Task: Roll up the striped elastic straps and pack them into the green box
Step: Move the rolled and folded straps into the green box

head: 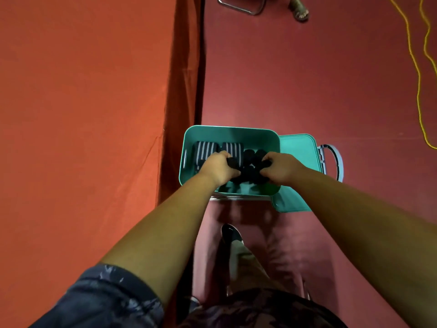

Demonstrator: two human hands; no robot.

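Your left hand [218, 168] and right hand [281, 168] are both down in the green box [236, 136], fingers of each curled round a dark roll [233, 163]. Two striped rolled straps [205, 150] lie at its left end.

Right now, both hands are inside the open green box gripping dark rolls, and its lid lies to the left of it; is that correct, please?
Not quite. In the head view the lid lies to the right of the green box, not the left. The rest holds: the left hand and right hand are inside it, gripping dark rolls.
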